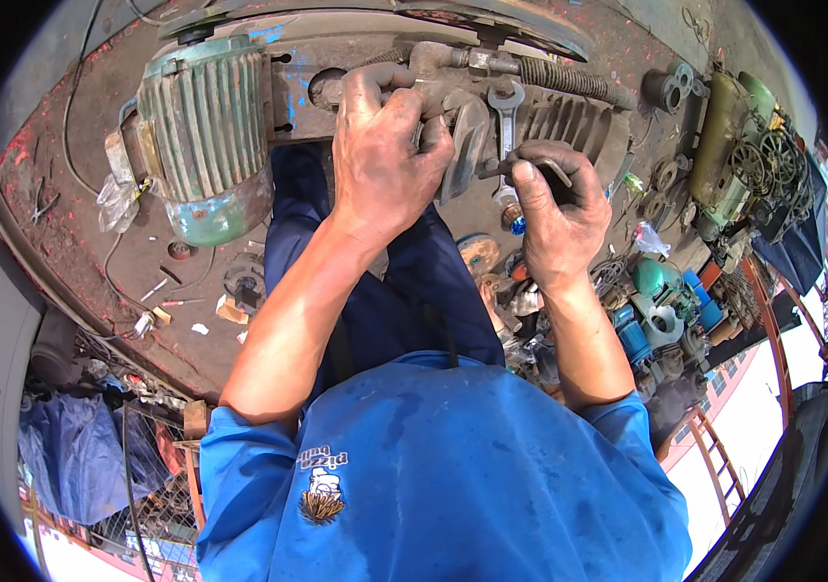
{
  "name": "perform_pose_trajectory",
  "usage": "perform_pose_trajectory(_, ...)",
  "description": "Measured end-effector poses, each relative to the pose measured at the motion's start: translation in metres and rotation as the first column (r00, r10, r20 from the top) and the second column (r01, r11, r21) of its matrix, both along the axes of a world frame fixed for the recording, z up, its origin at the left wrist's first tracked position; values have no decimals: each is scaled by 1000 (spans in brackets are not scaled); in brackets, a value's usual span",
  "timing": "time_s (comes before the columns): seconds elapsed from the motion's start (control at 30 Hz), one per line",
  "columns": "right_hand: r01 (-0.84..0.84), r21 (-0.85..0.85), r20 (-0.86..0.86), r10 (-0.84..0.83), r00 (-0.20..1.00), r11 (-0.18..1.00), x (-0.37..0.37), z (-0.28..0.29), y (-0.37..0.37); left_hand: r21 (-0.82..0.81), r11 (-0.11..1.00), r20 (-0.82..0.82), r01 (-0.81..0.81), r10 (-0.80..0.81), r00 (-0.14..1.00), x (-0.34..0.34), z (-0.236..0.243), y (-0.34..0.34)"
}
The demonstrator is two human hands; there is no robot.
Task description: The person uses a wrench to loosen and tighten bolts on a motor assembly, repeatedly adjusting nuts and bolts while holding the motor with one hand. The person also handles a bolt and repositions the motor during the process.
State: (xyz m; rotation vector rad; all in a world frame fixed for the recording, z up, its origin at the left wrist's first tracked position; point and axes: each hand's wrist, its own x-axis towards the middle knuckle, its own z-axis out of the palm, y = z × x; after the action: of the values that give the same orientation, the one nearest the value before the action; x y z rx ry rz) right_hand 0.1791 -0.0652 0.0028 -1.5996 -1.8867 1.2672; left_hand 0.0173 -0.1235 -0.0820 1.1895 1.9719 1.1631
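Observation:
My left hand [385, 145] is closed, with bent fingers, over the metal machine at the top middle. What lies under those fingers is hidden. Right beside it is a curved grey metal piece [468, 145]. My right hand [561, 209] pinches a dark, thin hex key [494, 173] between thumb and fingers, its bent end showing past the thumb. An open-ended wrench [508, 121] lies on the machine between my hands, jaw pointing away from me. A threaded rod or coiled spring [569, 81] stretches to the right behind the wrench.
A green finned electric motor [205, 136] stands at left on the same metal base [299, 97]. A large wheel [511, 27] is at the far edge. Motors and machine parts [661, 301] are heaped at right, near an olive tank [719, 136]. Cables and scraps lie on the dirty floor [157, 272].

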Motion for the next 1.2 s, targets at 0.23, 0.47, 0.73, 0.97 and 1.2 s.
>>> perform_pose_trajectory(0.23,37,-51,-29,-39,999,998,1,-2,-5,-103,992,22,71,-69,997,-3,9,-1)
perform_pose_trajectory(0.47,17,-17,19,-17,1000,1000,1,0,-2,-36,998,-33,50,-51,998,-2,2,-3)
perform_pose_trajectory(0.73,-17,26,-6,18,1000,1000,0,-5,1,-46,998,24,41,-40,999,-2,1,-2)
perform_pose_trajectory(0.97,-9,-11,-8,8,1000,1000,1,-5,1,-34,996,11,88,-88,996,-7,3,-5)
perform_pose_trajectory(1.2,-23,-2,-43,23,999,1000,0,-6,0,-35,999,51,24,-23,998,0,-2,-6)
